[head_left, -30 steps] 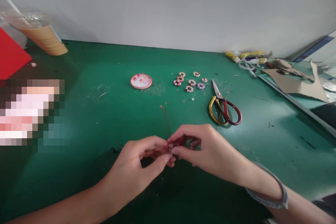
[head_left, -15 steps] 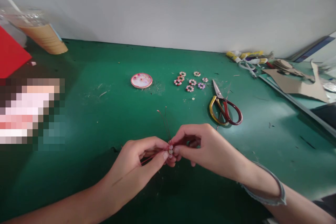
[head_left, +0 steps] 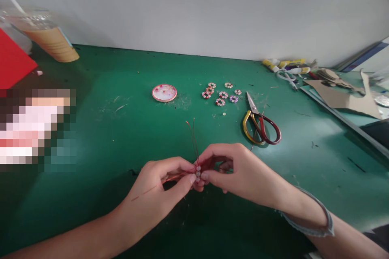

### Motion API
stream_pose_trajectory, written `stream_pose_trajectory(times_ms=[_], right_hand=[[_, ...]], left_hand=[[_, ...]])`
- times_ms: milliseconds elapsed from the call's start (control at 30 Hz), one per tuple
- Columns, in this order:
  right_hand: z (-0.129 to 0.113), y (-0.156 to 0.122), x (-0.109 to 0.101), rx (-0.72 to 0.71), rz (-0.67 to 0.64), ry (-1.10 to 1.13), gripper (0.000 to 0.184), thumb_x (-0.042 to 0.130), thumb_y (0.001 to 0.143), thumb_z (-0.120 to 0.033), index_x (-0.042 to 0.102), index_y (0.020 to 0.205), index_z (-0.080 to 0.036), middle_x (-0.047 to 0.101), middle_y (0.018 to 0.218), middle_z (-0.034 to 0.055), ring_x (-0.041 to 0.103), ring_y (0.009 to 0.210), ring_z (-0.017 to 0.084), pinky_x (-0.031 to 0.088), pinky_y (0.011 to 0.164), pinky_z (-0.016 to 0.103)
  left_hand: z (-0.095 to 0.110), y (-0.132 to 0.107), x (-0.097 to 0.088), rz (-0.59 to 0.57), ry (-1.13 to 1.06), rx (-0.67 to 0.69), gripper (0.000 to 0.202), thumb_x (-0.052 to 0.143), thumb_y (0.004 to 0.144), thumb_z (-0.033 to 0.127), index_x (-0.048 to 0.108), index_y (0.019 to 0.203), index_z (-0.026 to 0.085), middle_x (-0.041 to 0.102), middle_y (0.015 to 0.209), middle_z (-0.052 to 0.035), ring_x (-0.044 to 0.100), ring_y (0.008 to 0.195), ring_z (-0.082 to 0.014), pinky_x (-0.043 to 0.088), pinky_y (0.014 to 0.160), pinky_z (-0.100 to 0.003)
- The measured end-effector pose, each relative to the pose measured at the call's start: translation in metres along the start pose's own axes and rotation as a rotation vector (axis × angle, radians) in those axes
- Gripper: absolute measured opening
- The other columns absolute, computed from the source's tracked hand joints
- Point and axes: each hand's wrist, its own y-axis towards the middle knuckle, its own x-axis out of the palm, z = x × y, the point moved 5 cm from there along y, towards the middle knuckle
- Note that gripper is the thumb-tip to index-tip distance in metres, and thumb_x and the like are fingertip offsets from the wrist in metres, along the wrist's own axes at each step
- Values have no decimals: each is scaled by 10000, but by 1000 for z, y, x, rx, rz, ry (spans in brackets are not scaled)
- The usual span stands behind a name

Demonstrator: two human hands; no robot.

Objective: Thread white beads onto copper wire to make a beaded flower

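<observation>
Both hands meet low at the centre over the green table. My left hand pinches thin red wire whose ends stick up and away; another strand trails left across that hand. My right hand pinches the same piece from the right, where a few small pale beads sit on the wire between the fingertips. A bangle circles my right wrist.
Several finished bead rings lie beyond the hands, with a small pink dish to their left and scissors to their right. An iced drink cup stands far left. Cardboard scraps and glue tubes lie at right.
The wire ends have swung slightly. A red strand has been drawn out leftwards and now trails across my left hand. The hands stay nearly in place.
</observation>
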Motion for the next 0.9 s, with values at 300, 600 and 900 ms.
stream_pose_trajectory(times_ms=[300, 600, 900], right_hand=[[1, 1, 3, -49, 49, -33, 212, 554, 738, -49, 668, 834, -199, 707, 720, -48, 607, 575, 74, 467, 519, 162], [3, 1, 3, -39, 60, -19, 178, 572, 743, -73, 665, 831, -195, 710, 710, -39, 617, 573, 87, 461, 503, 172], [1, 3, 1, -45, 74, -52, 179, 579, 742, -71, 673, 820, -202, 697, 713, -58, 556, 531, 57, 453, 527, 166]], left_hand=[[-6, 0, -3, 27, 27, 7, 119, 614, 843, 175, 723, 807, 207, 773, 780, 3, 741, 768, -180, 592, 736, -247], [-1, 2, -1, 44, 52, 42, 127, 624, 798, 126, 719, 788, 210, 783, 756, 20, 747, 730, -151, 590, 708, -194], [-4, 0, -1, 26, 30, 28, 116, 613, 833, 152, 714, 822, 207, 790, 787, 5, 750, 764, -165, 584, 728, -215]])
